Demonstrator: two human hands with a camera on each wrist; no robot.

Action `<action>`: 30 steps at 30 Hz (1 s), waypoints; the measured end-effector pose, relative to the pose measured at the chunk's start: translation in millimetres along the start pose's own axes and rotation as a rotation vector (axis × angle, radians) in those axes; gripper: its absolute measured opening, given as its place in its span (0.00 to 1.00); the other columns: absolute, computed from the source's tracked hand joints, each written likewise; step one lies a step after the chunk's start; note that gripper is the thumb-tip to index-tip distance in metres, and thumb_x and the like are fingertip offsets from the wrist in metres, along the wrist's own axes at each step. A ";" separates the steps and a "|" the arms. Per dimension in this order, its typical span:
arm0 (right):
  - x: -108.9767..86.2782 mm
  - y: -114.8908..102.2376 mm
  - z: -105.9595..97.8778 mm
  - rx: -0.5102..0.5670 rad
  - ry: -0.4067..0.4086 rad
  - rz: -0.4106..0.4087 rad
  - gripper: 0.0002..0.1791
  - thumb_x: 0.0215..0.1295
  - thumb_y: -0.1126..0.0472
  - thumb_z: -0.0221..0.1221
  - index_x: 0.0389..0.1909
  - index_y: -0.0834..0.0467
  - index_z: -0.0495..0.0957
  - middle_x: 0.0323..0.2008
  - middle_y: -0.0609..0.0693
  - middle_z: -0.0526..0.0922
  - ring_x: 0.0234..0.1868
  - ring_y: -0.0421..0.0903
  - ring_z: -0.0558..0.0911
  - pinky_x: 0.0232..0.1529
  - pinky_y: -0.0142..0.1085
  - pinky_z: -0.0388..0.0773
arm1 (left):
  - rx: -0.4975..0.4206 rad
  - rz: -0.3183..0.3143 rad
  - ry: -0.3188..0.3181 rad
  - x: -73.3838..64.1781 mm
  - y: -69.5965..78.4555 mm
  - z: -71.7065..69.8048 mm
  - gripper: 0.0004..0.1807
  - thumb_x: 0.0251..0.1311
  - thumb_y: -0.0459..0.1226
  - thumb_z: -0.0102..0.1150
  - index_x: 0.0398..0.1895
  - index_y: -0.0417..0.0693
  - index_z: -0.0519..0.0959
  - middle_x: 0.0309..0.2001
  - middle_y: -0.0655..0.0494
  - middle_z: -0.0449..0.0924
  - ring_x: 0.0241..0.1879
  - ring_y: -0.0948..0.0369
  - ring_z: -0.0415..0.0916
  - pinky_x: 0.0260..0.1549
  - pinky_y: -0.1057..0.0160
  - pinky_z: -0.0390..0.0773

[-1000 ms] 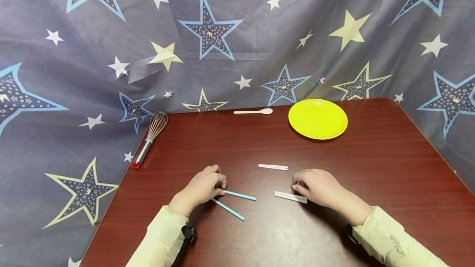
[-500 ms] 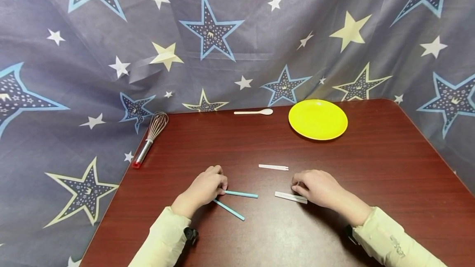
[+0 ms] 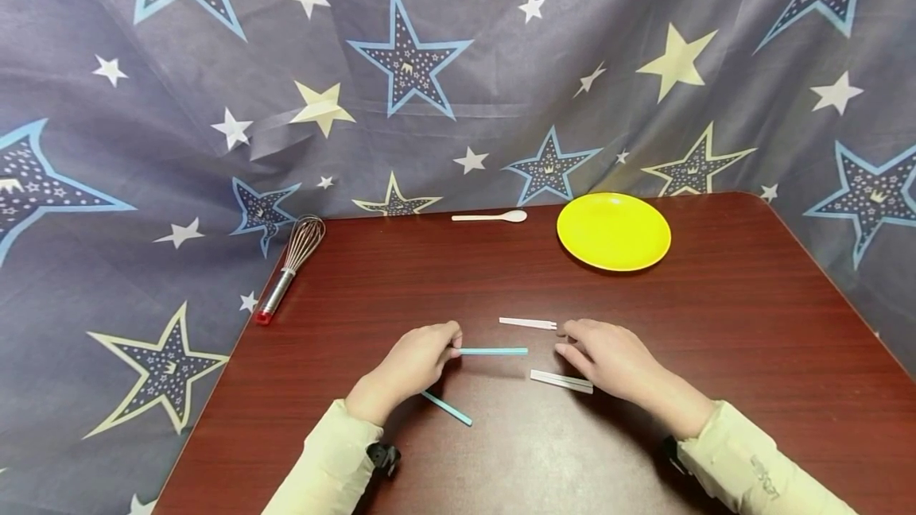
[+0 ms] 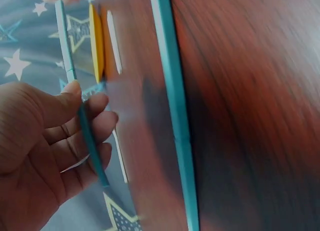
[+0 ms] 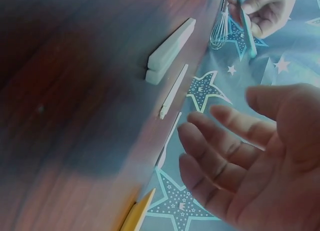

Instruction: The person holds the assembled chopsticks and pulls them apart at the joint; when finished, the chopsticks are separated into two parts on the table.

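Between thumb and fingers, my left hand (image 3: 406, 360) pinches a slim blue chopstick (image 3: 494, 351), which points right and is raised over the table. A seam crosses the stick in the left wrist view. Under that hand a second blue chopstick (image 3: 449, 409) lies on the wood, its left end hidden. My right hand (image 3: 608, 352) hovers with relaxed fingers and nothing in its grasp, as the right wrist view confirms. Beside its thumb lies a short white double bar (image 3: 561, 381). A thinner white stick (image 3: 526, 323) with a notched end lies just beyond its fingertips.
At the back right of the red-brown table (image 3: 401, 269) sits a yellow plate (image 3: 614, 231). A white spoon (image 3: 490, 216) lies along the back edge, and a whisk (image 3: 292, 267) at the left edge. A star-patterned cloth (image 3: 429, 141) hangs behind.
My left hand has lifted one blue chopstick and carried it to the right; the other stays put. My right hand's fingers have spread a little and risen slightly.
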State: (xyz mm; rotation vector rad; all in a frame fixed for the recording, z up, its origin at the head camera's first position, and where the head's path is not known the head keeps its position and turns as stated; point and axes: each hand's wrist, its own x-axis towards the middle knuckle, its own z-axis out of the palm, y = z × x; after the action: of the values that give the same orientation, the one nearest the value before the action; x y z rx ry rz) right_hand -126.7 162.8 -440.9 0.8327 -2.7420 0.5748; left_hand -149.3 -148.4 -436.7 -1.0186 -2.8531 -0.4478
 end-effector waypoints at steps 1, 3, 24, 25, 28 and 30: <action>0.9 -0.9 0.0 0.010 0.004 0.001 0.08 0.64 0.56 0.63 0.38 0.57 0.79 0.32 0.47 0.82 0.32 0.46 0.81 0.34 0.44 0.77 | -0.005 0.009 0.009 1.5 2.9 0.4 0.12 0.59 0.35 0.65 0.30 0.52 0.69 0.25 0.65 0.68 0.25 0.64 0.68 0.27 0.63 0.72; 2.3 -2.9 -0.3 0.036 0.004 0.006 0.12 0.66 0.55 0.61 0.44 0.58 0.80 0.38 0.50 0.84 0.37 0.47 0.82 0.39 0.46 0.78 | -0.009 0.025 0.027 4.3 8.5 1.8 0.12 0.60 0.35 0.64 0.31 0.52 0.69 0.24 0.65 0.69 0.24 0.64 0.69 0.26 0.62 0.72; 8.1 -13.6 -2.6 0.055 0.003 -0.110 0.05 0.60 0.59 0.66 0.34 0.50 0.79 0.24 0.34 0.74 0.23 0.34 0.70 0.26 0.34 0.72 | 0.026 0.130 0.072 32.4 54.4 26.3 0.06 0.67 0.39 0.56 0.40 0.50 0.70 0.29 0.62 0.78 0.26 0.61 0.78 0.25 0.60 0.76; 8.1 -13.9 -2.7 0.049 0.004 -0.111 0.05 0.60 0.59 0.66 0.33 0.50 0.79 0.24 0.34 0.73 0.23 0.34 0.69 0.26 0.34 0.71 | 0.025 0.131 0.071 33.4 55.8 27.2 0.05 0.68 0.39 0.56 0.40 0.50 0.70 0.30 0.61 0.78 0.26 0.61 0.78 0.25 0.60 0.76; 7.8 -14.4 -2.5 0.021 0.006 -0.121 0.06 0.60 0.59 0.66 0.30 0.50 0.77 0.23 0.37 0.73 0.22 0.35 0.70 0.25 0.34 0.71 | 0.018 0.137 0.072 36.5 59.1 30.5 0.04 0.69 0.39 0.55 0.41 0.50 0.71 0.30 0.61 0.79 0.25 0.62 0.77 0.24 0.61 0.76; 7.5 -14.4 -2.1 0.007 0.009 -0.123 0.07 0.60 0.59 0.66 0.29 0.51 0.77 0.23 0.38 0.72 0.22 0.36 0.69 0.24 0.34 0.70 | 0.011 0.142 0.070 38.3 61.2 32.1 0.04 0.69 0.39 0.54 0.42 0.50 0.72 0.30 0.61 0.79 0.25 0.62 0.77 0.24 0.62 0.76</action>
State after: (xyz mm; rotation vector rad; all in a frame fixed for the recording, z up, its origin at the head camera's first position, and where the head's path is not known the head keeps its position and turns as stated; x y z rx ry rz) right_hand -124.4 149.1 -432.3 0.9897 -2.6596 0.5617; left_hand -139.8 -70.6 -445.8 -1.1697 -2.6964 -0.4459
